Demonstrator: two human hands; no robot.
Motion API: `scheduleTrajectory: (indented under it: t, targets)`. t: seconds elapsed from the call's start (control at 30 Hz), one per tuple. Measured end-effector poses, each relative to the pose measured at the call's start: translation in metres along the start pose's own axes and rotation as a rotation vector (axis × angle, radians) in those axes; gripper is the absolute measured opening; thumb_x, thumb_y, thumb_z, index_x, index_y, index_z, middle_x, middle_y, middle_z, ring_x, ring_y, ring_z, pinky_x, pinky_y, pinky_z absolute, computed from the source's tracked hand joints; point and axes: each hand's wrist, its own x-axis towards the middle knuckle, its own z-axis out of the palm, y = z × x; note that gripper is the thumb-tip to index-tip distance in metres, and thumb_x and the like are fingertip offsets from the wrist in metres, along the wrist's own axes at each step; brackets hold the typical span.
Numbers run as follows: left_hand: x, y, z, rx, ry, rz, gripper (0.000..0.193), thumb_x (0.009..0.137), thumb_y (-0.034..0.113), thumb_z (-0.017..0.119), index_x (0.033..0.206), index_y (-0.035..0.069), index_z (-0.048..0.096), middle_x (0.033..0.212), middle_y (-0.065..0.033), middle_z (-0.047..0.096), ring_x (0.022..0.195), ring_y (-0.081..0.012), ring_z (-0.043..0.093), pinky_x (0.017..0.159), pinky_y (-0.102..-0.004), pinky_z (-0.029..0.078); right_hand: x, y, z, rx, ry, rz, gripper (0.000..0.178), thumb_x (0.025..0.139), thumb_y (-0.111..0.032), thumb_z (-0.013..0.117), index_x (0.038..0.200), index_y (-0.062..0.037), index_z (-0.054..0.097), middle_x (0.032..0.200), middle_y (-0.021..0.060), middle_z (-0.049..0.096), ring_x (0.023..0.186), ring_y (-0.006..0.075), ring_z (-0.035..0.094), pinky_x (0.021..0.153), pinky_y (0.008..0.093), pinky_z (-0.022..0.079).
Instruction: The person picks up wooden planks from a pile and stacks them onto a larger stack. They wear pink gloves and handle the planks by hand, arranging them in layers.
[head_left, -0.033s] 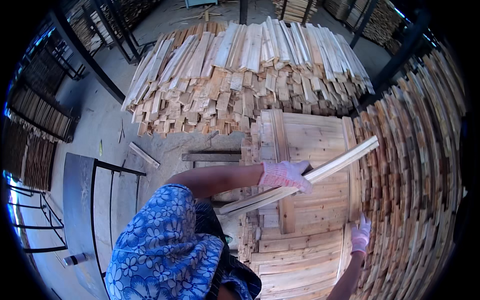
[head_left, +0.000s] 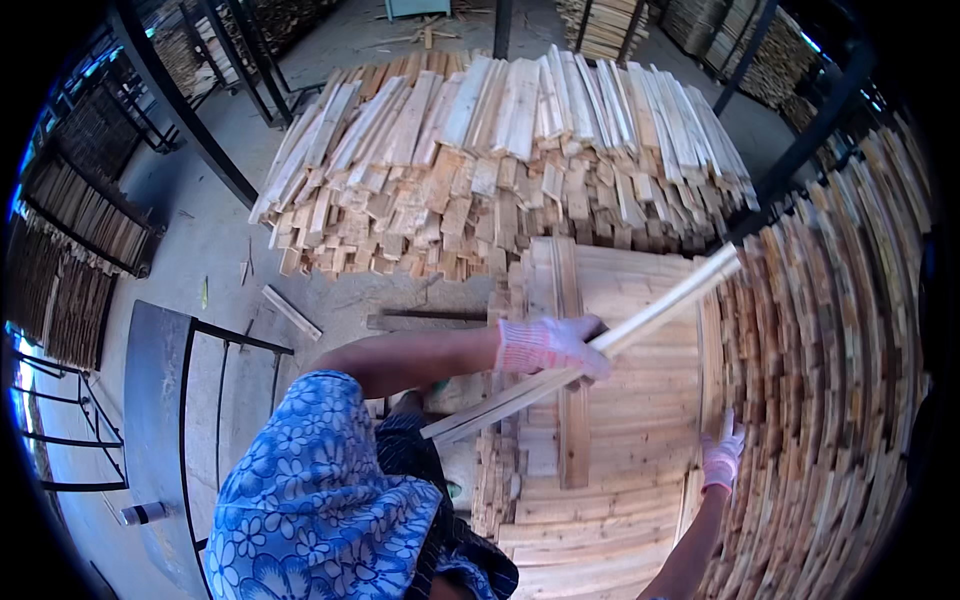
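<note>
My left hand (head_left: 556, 346), in a white and pink knit glove, is closed round long pale wooden slats (head_left: 668, 302), apparently two lying together. They slant across a low stack of planks (head_left: 635, 410), far end up to the right. My right hand (head_left: 721, 460), gloved alike, has its fingers stretched out at the stack's right side, by a crosswise batten (head_left: 711, 350). It holds nothing that I can see; whether its fingertips touch the wood I cannot tell. Another crosswise batten (head_left: 573, 430) lies along the stack's left part.
A tall wall of stacked wood (head_left: 830, 360) rises close on the right. Beyond the planks spreads a big pile of loose slats (head_left: 500, 115). Left of me stands a dark metal-framed table (head_left: 155, 400); a loose slat (head_left: 292, 312) lies on the floor. Dark posts (head_left: 180, 105) stand behind.
My left hand and the slats have shifted slightly to the left. My right hand sits a little higher in the picture, and the whole view has tilted slightly.
</note>
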Motion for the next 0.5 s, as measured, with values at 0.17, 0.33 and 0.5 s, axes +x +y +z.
scheduleTrajectory:
  t: [0.17,0.33,0.5]
  targets:
    - [-0.023,0.035,-0.197,-0.35,0.303,0.126,0.058,0.082,0.017,0.082,0.127,0.001,0.049,0.084,-0.0063,0.064,0.066,-0.0171,0.065,0.053,-0.0282,0.06,0.105,-0.073,0.038,-0.08,-0.103,-0.017,0.089,0.083,-0.017,0.068,0.162,-0.0243,0.026,0.143,0.0372,0.043,0.128,0.0519,0.048,0.11,0.0488,0.041]
    - [-0.019,0.151,-0.487,0.289,1.114,-0.024,0.056,0.079,0.026,0.083,0.121,-0.002,0.06,0.097,-0.0131,0.069,0.077,-0.0231,0.068,0.064,-0.0359,0.057,0.115,-0.102,0.036,-0.192,-0.202,0.031,0.093,0.085,-0.011,0.066,0.163,-0.0252,0.018,0.14,0.0345,0.044,0.13,0.0525,0.045,0.11,0.0508,0.04]
    - [0.068,0.097,-0.564,0.651,1.23,-0.285,0.08,0.079,0.042,0.076,0.138,-0.002,0.043,0.105,-0.0168,0.071,0.093,-0.0277,0.072,0.078,-0.0424,0.058,0.106,-0.083,0.033,-0.154,-0.218,0.121,0.096,0.084,-0.008,0.068,0.163,-0.0235,0.016,0.144,0.0312,0.041,0.133,0.0506,0.044,0.113,0.0499,0.039]
